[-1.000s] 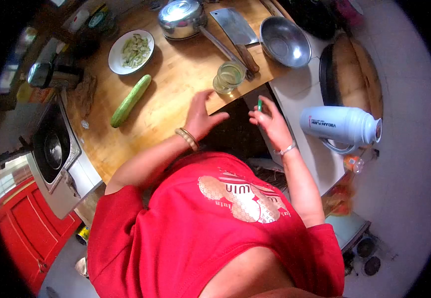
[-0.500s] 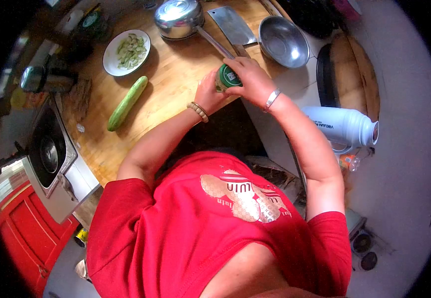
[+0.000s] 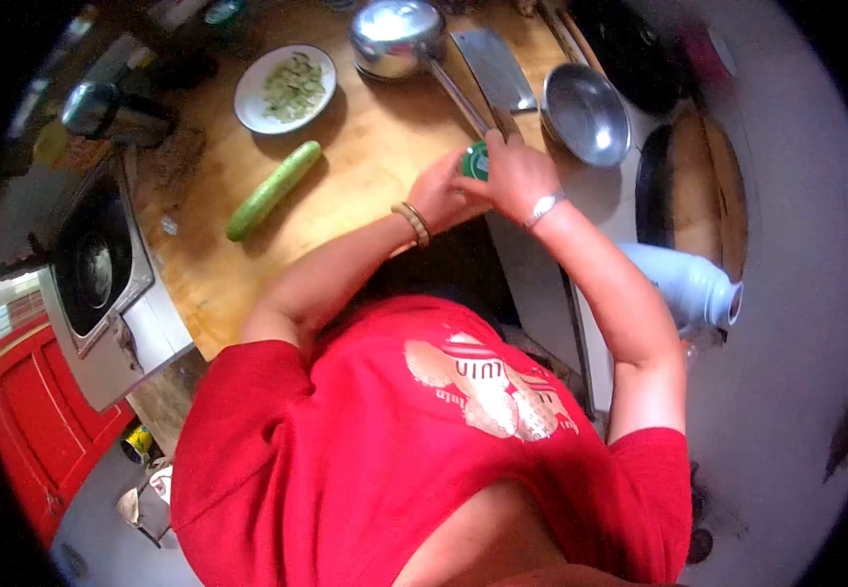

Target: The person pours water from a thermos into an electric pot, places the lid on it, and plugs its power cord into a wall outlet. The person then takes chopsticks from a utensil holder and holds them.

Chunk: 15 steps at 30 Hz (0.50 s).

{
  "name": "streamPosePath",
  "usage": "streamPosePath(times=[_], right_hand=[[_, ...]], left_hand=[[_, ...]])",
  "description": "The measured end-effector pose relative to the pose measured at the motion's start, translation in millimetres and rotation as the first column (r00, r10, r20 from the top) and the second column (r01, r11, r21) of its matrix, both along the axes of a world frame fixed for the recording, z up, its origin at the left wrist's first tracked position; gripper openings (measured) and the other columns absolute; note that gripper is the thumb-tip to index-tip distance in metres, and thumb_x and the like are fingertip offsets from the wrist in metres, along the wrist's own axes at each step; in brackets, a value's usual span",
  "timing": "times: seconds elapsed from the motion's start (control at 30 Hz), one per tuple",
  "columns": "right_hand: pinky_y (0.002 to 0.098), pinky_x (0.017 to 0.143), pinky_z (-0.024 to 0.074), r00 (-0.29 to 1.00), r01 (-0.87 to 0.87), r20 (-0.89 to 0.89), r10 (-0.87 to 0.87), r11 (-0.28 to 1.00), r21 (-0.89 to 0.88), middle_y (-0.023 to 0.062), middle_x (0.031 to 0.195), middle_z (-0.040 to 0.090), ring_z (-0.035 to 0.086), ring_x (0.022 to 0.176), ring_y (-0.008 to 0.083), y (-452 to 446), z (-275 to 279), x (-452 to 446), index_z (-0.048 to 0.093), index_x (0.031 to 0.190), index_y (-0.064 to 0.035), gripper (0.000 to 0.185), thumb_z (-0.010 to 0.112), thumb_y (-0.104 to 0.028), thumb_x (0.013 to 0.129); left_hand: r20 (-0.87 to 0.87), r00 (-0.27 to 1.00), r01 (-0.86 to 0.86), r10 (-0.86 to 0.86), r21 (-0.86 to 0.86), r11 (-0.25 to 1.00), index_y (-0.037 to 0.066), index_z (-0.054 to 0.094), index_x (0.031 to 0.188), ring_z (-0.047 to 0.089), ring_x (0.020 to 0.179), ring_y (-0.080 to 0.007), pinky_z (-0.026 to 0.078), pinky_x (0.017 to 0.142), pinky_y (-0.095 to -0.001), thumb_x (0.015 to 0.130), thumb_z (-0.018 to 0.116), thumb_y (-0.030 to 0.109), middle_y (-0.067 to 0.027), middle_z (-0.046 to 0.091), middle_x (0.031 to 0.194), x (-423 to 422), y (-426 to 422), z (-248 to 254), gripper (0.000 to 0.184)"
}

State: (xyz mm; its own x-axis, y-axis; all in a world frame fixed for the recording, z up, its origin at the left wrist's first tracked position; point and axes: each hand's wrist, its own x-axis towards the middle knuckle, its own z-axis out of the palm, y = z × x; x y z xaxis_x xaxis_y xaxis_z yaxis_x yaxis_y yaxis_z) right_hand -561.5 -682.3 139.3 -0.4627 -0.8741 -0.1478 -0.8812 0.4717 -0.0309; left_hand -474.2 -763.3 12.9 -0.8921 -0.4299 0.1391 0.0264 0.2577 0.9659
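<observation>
A jar with a green lid [image 3: 476, 161] is between my two hands at the front edge of the wooden table. My left hand [image 3: 443, 193] wraps round the jar's side, a beaded bracelet at its wrist. Over the lid, my right hand [image 3: 515, 178] grips from the right, fingers curled on its rim. The jar's body is mostly hidden by my hands. To the left lie a green cucumber [image 3: 274, 192] and a white plate [image 3: 247, 102] of sliced pieces [image 3: 294, 88].
Behind my hands are a lidded metal pan [image 3: 397, 41], a cleaver [image 3: 493, 70] and a metal bowl [image 3: 585, 115]. A pale blue vacuum flask [image 3: 688, 284] lies at the right. A sink [image 3: 98, 262] is at the left.
My right hand has come from the right onto the jar, and a green lid now covers it. My left hand has closed round the jar. The view has shifted slightly.
</observation>
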Motion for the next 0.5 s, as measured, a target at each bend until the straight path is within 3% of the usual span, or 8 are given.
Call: streamPosePath(times=[0.07,0.1,0.2,0.27,0.33,0.4,0.43,0.5], right_hand=[[0.0419,0.060,0.0496,0.998,0.049,-0.036,-0.049,0.999,-0.011,0.0182,0.084,0.058,0.061,0.072,0.0343,-3,-3,1,0.048,0.094,-0.0049,0.060,0.064,-0.056,0.067],[0.0413,0.059,0.0498,0.997,0.064,-0.035,-0.065,0.998,-0.015,0.0181,0.083,0.058,0.061,0.071,0.0344,-2,-7,-1,0.047,0.096,-0.0048,0.062,0.064,-0.057,0.067],[0.0417,0.059,0.0497,0.992,0.106,-0.065,-0.109,0.993,-0.049,0.0181,0.084,0.058,0.061,0.071,0.0343,-3,-5,6,0.046,0.094,-0.0050,0.060,0.064,-0.056,0.068],[0.0405,0.061,0.0504,0.984,0.172,-0.044,-0.171,0.985,0.025,0.0202,0.085,0.058,0.061,0.075,0.0333,-4,-1,10,0.048,0.103,-0.0022,0.066,0.065,-0.054,0.067],[0.0415,0.063,0.0499,0.984,0.179,0.032,-0.177,0.982,-0.053,0.0210,0.088,0.058,0.060,0.077,0.0345,2,6,12,0.045,0.110,-0.0020,0.071,0.065,-0.054,0.067],[0.0426,0.075,0.0470,0.964,0.209,0.188,-0.188,0.973,-0.098,0.0239,0.099,0.055,0.057,0.090,0.0375,10,18,12,0.036,0.127,-0.0026,0.080,0.065,-0.050,0.070],[0.0426,0.075,0.0470,0.964,0.204,0.192,-0.182,0.973,-0.105,0.0239,0.099,0.055,0.057,0.090,0.0375,19,20,11,0.036,0.127,-0.0026,0.080,0.065,-0.050,0.070],[0.0408,0.085,0.0432,0.984,0.114,0.174,-0.046,0.908,-0.404,0.0236,0.108,0.053,0.052,0.100,0.0371,43,21,12,0.036,0.128,-0.0019,0.072,0.063,-0.043,0.075]], left_hand=[[-0.087,0.996,0.033,-0.013,0.232,0.972,0.006,0.054,0.104,0.058,0.083,-0.0353,0.047,0.073,-0.0399,0.060,0.079,0.029,-0.0171,0.061,0.089,-14,1,-30,0.055],[-0.065,0.998,-0.016,0.014,-0.028,0.999,0.006,0.054,0.104,0.058,0.083,-0.0357,0.047,0.073,-0.0401,0.060,0.079,0.030,-0.0171,0.061,0.089,-6,2,-16,0.056],[-0.066,0.998,-0.014,0.008,-0.098,0.995,0.005,0.053,0.106,0.057,0.085,-0.0362,0.047,0.074,-0.0410,0.060,0.078,0.033,-0.0177,0.060,0.090,-15,3,-40,0.059],[-0.041,0.999,0.018,-0.024,-0.143,0.990,0.005,0.052,0.108,0.056,0.087,-0.0358,0.046,0.076,-0.0412,0.060,0.078,0.034,-0.0179,0.059,0.093,-13,-2,-23,0.061],[0.020,1.000,0.006,-0.001,-0.260,0.966,0.006,0.049,0.113,0.055,0.095,-0.0341,0.044,0.082,-0.0405,0.062,0.077,0.033,-0.0169,0.058,0.101,-2,-4,-5,0.065],[-0.022,0.999,-0.034,0.030,-0.226,0.973,0.006,0.048,0.114,0.055,0.096,-0.0336,0.044,0.083,-0.0403,0.062,0.077,0.032,-0.0168,0.057,0.103,4,-13,7,0.065],[-0.059,0.997,-0.065,0.055,-0.177,0.982,0.006,0.047,0.116,0.055,0.097,-0.0332,0.044,0.084,-0.0400,0.063,0.077,0.032,-0.0167,0.057,0.104,8,-18,11,0.066],[-0.047,0.997,-0.071,0.065,-0.138,0.988,0.006,0.046,0.116,0.055,0.100,-0.0323,0.044,0.085,-0.0387,0.062,0.078,0.030,-0.0167,0.056,0.107,14,-35,12,0.067]])
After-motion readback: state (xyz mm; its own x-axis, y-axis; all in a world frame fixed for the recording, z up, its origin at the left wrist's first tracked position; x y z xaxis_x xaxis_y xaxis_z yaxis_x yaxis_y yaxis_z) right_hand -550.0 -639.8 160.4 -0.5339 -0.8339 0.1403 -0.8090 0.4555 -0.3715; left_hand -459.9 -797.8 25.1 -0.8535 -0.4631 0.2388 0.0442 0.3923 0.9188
